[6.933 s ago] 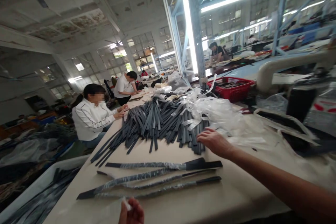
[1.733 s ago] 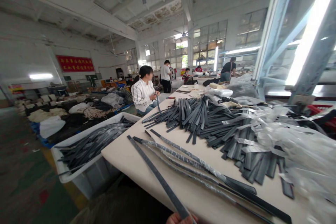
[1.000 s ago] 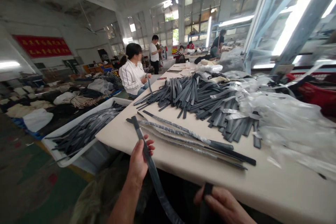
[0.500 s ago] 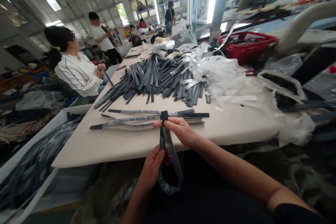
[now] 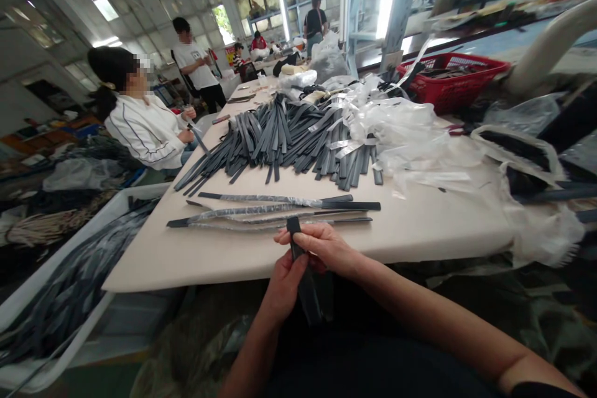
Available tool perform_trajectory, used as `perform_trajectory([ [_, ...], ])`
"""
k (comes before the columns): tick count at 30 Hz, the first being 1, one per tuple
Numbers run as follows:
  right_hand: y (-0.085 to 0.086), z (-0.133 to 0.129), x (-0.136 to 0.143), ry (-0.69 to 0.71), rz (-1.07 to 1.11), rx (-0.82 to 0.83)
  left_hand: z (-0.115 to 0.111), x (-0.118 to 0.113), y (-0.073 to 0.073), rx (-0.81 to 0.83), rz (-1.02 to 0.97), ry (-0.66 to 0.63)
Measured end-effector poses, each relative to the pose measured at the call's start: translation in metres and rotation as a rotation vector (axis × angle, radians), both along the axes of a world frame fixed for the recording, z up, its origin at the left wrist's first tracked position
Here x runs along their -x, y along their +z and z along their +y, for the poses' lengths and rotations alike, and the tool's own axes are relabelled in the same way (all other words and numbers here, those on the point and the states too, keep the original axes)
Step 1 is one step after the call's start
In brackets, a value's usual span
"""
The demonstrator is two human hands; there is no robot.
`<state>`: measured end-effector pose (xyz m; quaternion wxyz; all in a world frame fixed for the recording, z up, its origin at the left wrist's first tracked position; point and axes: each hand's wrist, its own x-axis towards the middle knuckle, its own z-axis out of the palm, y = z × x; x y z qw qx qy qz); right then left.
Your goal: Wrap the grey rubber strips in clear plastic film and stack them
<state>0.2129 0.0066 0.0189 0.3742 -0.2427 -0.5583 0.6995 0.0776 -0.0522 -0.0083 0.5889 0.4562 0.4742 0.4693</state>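
Observation:
A dark grey strap [image 5: 308,295] is pinched between both my hands at the near edge of the table, its folded length hanging down below. My right hand [image 5: 326,245] grips it just under the flat dark end, thumb on top. Slightly lower, my left hand [image 5: 286,280] closes its thumb and fingers on the same strap, almost touching the right. Just beyond my hands lie several plastic-wrapped straps [image 5: 252,210], side by side across the table. The lower part of the held strap blends into the dark background.
A large heap of grey straps [image 5: 280,137] covers the table's middle [image 5: 209,261]. Crumpled clear plastic [image 5: 396,130] and a red basket [image 5: 452,81] are on the right. At left stands a white bin [image 5: 88,342] of straps. A seated person [image 5: 140,124] handles a strap; others are further back.
My left hand has risen close to the right, and the strap's wide loop has narrowed into a folded length. Both hands sit slightly lower against the table. The view has shifted slightly.

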Motion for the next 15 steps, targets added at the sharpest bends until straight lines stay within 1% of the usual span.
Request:
perform_trajectory([
  [3,0.003,-0.006,-0.007,-0.094,0.078,-0.057,-0.013,-0.005,0.005,-0.066,0.161,-0.073],
  [5,0.003,-0.008,-0.010,-0.137,0.126,-0.058,-0.022,-0.006,0.006,-0.068,0.214,-0.109],
  [8,-0.001,-0.006,-0.012,-0.206,0.149,-0.042,-0.031,-0.005,0.001,-0.031,0.218,-0.143],
  [11,-0.005,-0.001,-0.019,-0.221,0.095,-0.035,-0.035,0.002,-0.009,0.060,0.147,-0.169],
  [13,-0.004,0.004,-0.033,-0.267,0.076,-0.029,-0.037,0.014,-0.016,0.138,0.068,-0.120],
  [14,-0.002,0.007,-0.043,-0.319,0.087,-0.025,-0.037,0.022,-0.019,0.164,0.023,-0.052],
  [15,0.000,0.010,-0.055,-0.383,0.107,-0.022,-0.036,0.032,-0.020,0.173,-0.028,0.047],
])
